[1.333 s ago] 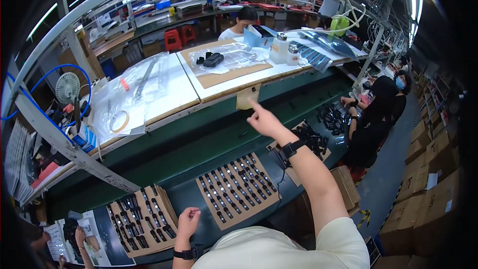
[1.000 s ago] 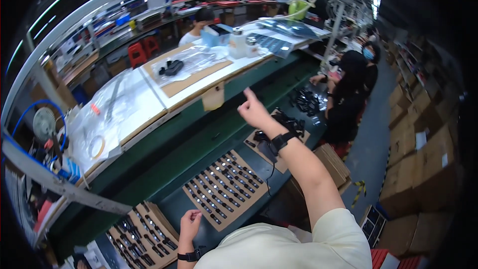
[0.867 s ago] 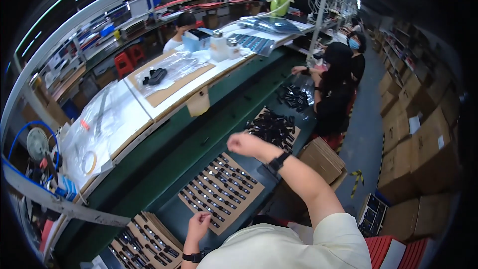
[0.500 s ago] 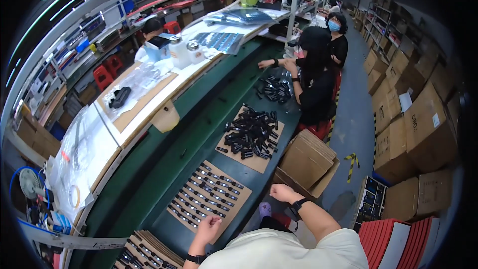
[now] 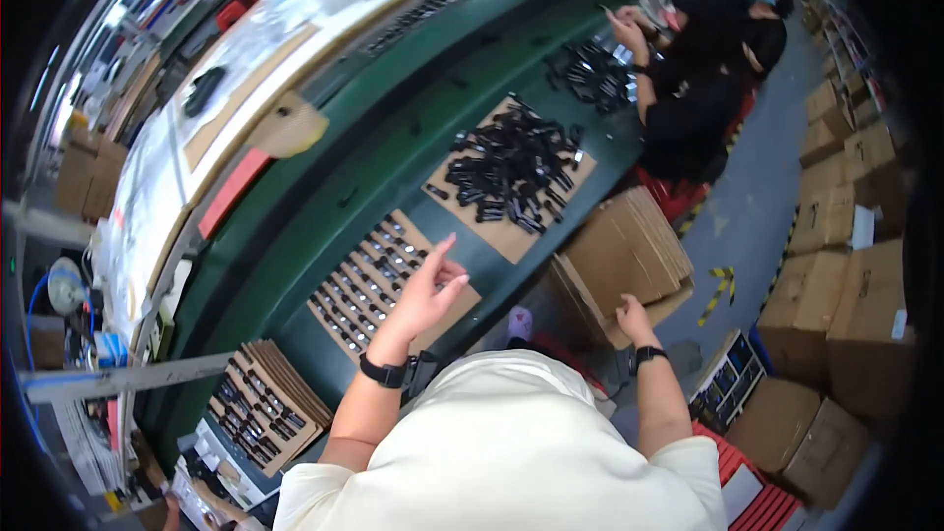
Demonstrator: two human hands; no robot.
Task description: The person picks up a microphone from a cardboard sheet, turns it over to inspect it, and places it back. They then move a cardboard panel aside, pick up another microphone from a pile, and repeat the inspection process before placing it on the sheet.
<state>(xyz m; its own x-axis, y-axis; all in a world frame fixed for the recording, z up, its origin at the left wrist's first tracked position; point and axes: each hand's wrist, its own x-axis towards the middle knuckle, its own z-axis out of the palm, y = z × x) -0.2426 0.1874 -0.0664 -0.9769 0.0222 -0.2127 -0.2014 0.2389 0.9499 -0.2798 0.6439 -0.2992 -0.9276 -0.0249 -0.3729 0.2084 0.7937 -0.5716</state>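
Note:
My left hand [image 5: 430,293] is raised over a brown cardboard sheet [image 5: 447,318], its fingers apart and nothing in them. On that sheet lie rows of small black parts with silvery bands [image 5: 359,287], partly hidden by the hand. To the right, my right hand [image 5: 634,319] is at the near edge of a stack of cardboard sheets [image 5: 629,251] in a carton. Its fingers are curled, and what they pinch, if anything, is too small to make out. Beyond the rows, a heap of similar black parts [image 5: 511,162] covers another cardboard sheet [image 5: 506,239].
A stack of cardboard sheets bearing black parts [image 5: 261,408] stands at the near left. Along the left runs a green conveyor belt [image 5: 295,265], beside a white bench. A co-worker [image 5: 693,79] sits at the far right by another heap. Cartons [image 5: 806,305] line the right side.
My left hand has moved up and over the rows, its fingers opening out. My right hand has moved right to the cardboard stack. The head view has turned, and the co-worker's hands have lifted.

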